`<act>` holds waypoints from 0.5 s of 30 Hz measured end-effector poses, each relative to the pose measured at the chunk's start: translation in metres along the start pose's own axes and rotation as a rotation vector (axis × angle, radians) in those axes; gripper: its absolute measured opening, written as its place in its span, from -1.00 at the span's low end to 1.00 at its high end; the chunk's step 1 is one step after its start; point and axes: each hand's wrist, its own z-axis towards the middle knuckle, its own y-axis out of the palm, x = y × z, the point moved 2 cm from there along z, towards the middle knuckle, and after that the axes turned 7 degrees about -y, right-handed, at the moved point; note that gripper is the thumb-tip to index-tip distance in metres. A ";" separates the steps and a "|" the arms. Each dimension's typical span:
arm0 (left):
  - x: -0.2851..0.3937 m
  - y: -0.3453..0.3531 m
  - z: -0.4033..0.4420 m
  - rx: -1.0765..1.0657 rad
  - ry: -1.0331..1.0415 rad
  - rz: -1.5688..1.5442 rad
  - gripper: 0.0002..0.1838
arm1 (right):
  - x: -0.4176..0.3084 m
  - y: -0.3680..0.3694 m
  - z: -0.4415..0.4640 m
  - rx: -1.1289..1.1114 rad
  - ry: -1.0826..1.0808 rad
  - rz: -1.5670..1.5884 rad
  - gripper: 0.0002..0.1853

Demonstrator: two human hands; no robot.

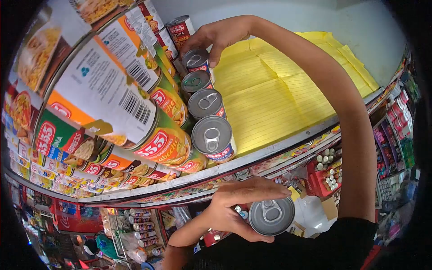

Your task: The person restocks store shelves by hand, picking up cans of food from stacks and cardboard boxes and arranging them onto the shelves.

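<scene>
My left hand (236, 204), low in front of my body, is closed around the side of a tin can (272, 217) whose pull-tab lid faces up. Reaching over the shelf, my right hand (223, 35) has its fingers and thumb around a tuna can (196, 58), the rearmost of a short row. Ahead of that one, towards the shelf edge, stand a can with a green-tinted lid (196, 81), another pull-tab can (205, 103) and a front tuna can (213, 135). Behind my right fingers is a taller 555 tuna can (179, 30).
Stacked 555 sardine cans (157, 144) rise close on the left of the row. Yellow lined paper (270, 90) covers the shelf to the right, up to its metal front edge (288, 143). Below are a red crate (326, 173) and more stacked cans (144, 229).
</scene>
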 end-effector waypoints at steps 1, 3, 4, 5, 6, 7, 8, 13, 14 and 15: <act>0.001 0.000 0.001 -0.010 -0.018 -0.020 -0.28 | 0.005 0.001 0.005 -0.058 -0.015 0.032 -0.24; -0.001 -0.001 0.003 -0.016 -0.036 -0.044 -0.29 | 0.014 0.005 0.014 -0.057 -0.085 0.044 -0.24; -0.002 -0.001 0.004 -0.026 -0.023 -0.043 -0.29 | 0.017 0.006 0.017 -0.053 -0.157 0.055 -0.24; -0.002 -0.001 0.005 -0.036 -0.009 -0.041 -0.28 | 0.021 0.007 0.018 -0.059 -0.156 0.059 -0.24; -0.003 -0.001 0.005 -0.030 -0.010 -0.043 -0.28 | 0.021 0.009 0.019 -0.049 -0.151 0.076 -0.24; -0.003 -0.002 0.005 -0.017 -0.023 -0.060 -0.29 | 0.021 0.010 0.021 -0.038 -0.147 0.091 -0.25; -0.003 -0.002 0.005 -0.003 -0.036 -0.077 -0.29 | 0.021 0.012 0.021 -0.042 -0.148 0.093 -0.25; 0.000 -0.005 0.006 0.014 -0.025 -0.056 -0.29 | 0.011 0.019 0.014 0.075 -0.115 0.053 -0.21; 0.001 -0.004 0.007 0.021 -0.012 -0.050 -0.29 | 0.011 0.022 0.014 0.073 -0.112 0.053 -0.21; 0.000 -0.003 0.006 0.021 -0.011 -0.052 -0.29 | 0.013 0.024 0.013 0.107 -0.131 0.050 -0.21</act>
